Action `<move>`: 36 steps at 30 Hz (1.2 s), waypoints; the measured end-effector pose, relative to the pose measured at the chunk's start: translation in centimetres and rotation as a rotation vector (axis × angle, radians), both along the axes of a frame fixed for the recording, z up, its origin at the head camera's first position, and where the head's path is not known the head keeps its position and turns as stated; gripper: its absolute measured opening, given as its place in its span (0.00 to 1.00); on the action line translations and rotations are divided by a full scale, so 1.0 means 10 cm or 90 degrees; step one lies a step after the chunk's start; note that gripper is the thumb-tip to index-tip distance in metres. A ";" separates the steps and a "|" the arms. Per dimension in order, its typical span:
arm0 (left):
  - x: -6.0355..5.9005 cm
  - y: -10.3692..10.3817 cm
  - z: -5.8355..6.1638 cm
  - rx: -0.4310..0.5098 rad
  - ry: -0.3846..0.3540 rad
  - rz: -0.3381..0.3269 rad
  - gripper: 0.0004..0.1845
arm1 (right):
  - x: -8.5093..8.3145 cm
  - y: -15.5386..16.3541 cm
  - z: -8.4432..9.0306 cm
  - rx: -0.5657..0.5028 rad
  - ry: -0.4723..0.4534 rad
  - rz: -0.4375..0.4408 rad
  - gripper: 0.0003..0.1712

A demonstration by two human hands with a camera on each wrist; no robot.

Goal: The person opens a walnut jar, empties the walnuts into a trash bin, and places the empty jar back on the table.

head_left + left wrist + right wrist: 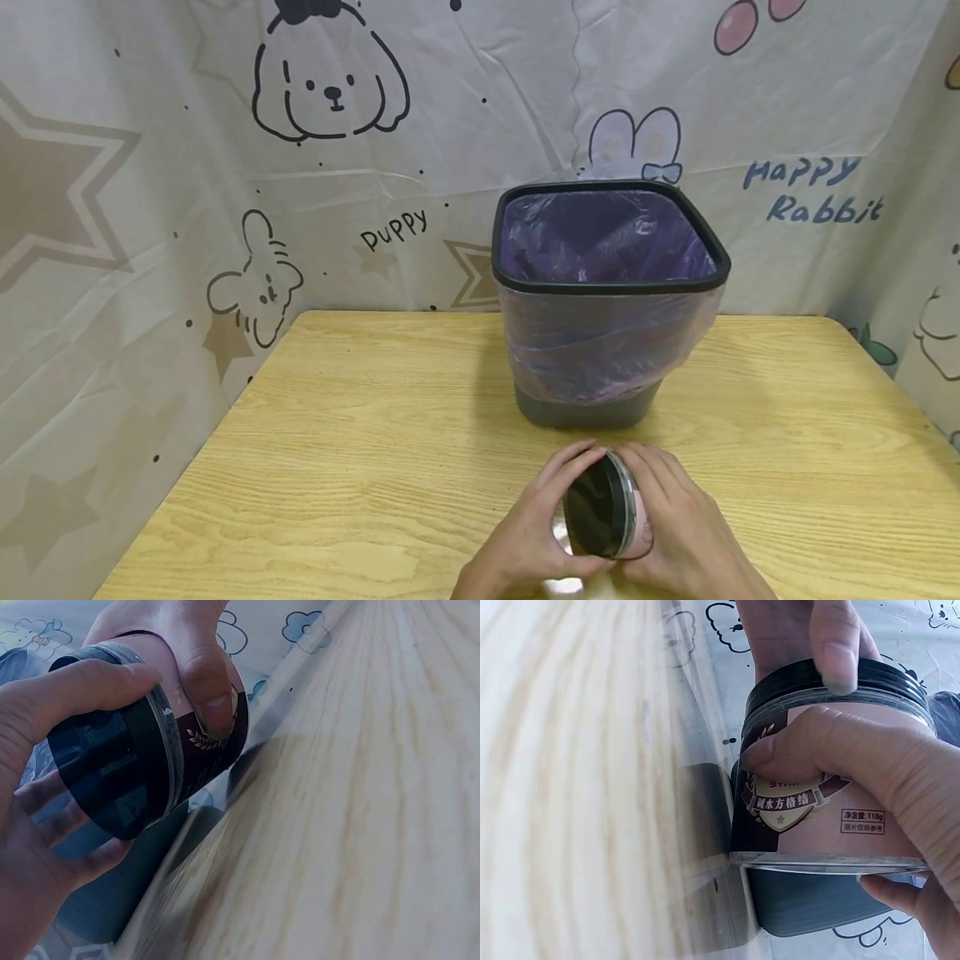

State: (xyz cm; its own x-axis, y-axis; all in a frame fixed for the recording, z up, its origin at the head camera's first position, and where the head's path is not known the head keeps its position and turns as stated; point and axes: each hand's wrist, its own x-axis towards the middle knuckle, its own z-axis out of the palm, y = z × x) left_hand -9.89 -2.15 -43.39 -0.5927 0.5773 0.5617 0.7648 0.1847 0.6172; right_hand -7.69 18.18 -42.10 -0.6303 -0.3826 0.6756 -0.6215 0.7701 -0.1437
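A squat clear jar (810, 840) with a pink and dark label and a black lid (592, 508) is held tilted over the near part of the table, its lid facing left. My left hand (528, 529) grips the lid, thumb on one side of the rim and fingers round the other. Around the labelled body, my right hand (682, 521) holds the jar, its thumb lying across the label in the right wrist view. The lid sits on the jar in both wrist views. The jar's contents are hidden by label and hands.
A dark grey bin (581, 414) with a black rim and a purple plastic liner (600, 342) stands just beyond my hands. Underneath is a light wooden table (360, 467). A printed cloth (465, 150) hangs behind the table and along its sides.
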 end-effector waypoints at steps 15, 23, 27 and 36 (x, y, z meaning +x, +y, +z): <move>-0.01 0.03 -0.02 0.012 0.014 0.011 0.56 | 0.04 0.00 0.04 0.015 -0.036 -0.017 0.60; 0.01 0.02 0.00 0.011 -0.085 0.005 0.56 | 0.04 0.01 0.04 0.016 -0.033 -0.019 0.61; 0.02 0.03 0.01 0.006 -0.113 0.014 0.55 | 0.04 0.01 0.04 0.012 -0.034 -0.019 0.61; 0.03 0.01 0.02 0.002 -0.136 0.018 0.55 | 0.05 0.00 0.03 0.009 -0.037 -0.023 0.61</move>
